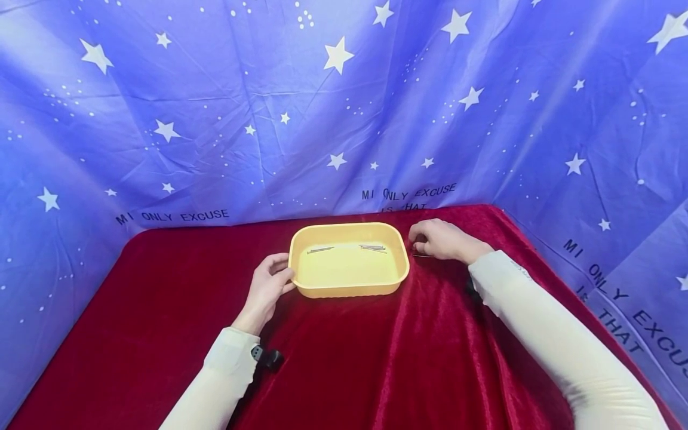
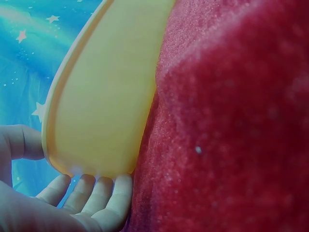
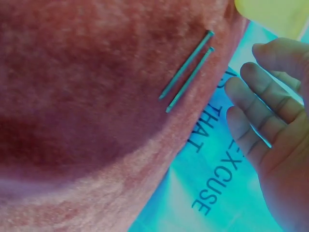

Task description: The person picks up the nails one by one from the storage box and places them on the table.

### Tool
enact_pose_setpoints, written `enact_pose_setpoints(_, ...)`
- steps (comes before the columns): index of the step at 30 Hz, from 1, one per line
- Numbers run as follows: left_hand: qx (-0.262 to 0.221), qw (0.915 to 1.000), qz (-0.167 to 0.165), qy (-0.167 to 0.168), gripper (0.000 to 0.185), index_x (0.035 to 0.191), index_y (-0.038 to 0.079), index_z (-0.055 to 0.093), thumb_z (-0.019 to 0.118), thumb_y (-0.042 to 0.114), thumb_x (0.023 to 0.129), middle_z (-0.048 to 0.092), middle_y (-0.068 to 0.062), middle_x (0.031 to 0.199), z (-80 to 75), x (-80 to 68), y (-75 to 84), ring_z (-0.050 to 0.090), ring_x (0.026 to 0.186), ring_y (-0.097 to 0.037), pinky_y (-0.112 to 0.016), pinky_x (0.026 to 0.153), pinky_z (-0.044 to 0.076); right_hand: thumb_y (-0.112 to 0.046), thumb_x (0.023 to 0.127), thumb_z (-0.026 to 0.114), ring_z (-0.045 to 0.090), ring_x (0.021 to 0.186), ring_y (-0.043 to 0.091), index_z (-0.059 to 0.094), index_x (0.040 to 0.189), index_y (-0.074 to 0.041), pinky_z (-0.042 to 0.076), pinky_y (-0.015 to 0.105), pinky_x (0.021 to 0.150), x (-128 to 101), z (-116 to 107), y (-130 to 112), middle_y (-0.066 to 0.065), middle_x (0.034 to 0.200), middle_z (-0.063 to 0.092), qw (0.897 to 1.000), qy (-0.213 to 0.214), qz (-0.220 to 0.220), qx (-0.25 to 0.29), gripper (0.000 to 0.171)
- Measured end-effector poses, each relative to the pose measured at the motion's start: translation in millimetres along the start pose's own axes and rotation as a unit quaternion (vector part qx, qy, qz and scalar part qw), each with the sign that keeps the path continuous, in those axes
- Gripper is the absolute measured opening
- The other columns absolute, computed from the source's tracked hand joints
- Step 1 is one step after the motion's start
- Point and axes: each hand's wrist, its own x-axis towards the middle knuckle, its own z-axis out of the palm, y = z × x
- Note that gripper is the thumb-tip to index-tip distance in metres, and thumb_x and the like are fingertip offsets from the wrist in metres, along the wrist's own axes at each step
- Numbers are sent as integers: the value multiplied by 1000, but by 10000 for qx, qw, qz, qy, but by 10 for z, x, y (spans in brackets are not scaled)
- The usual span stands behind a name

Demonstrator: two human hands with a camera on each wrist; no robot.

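A yellow tray [image 1: 352,292] stands on the red cloth, with several thin metal nails inside, some toward the left [image 1: 321,249] and some toward the right [image 1: 372,248]. My left hand [image 1: 269,280] holds the tray's left end; in the left wrist view its thumb [image 2: 24,141] is at the rim and its fingers [image 2: 99,195] lie against the outer wall. Just beyond the right end, my right hand [image 1: 438,239] hovers low over the cloth, its fingers loosely bent and nothing visible in them. Two nails [image 3: 188,72] lie side by side on the cloth near it.
Red velvet cloth [image 1: 333,358] with soft folds covers the table. A blue curtain [image 1: 226,149] with white stars and printed words hangs behind and along both sides. A small black device [image 1: 269,358] sits at the left wrist.
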Motion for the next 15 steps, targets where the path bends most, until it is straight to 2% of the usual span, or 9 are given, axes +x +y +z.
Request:
enact_pose_setpoints(8,17,10000,-69,6,47,129,-3,49,53,-3,82,54,-23,120,2,2,13,59,93,-23,-34,79,55,-11,81,67,57,80,19,70,93,-11,48,39,75,77,-89,-36,-3,85,64,10000,26,27,71,12)
enact_pose_setpoints(15,-41,10000,-46,-27,47,129,-4,48,53,-3,82,53,-23,121,2,10,-1,59,95,-26,-34,79,55,-11,81,67,57,79,18,69,92,-16,48,38,74,169,-151,-129,-3,88,65,9999,3,93,-48,12)
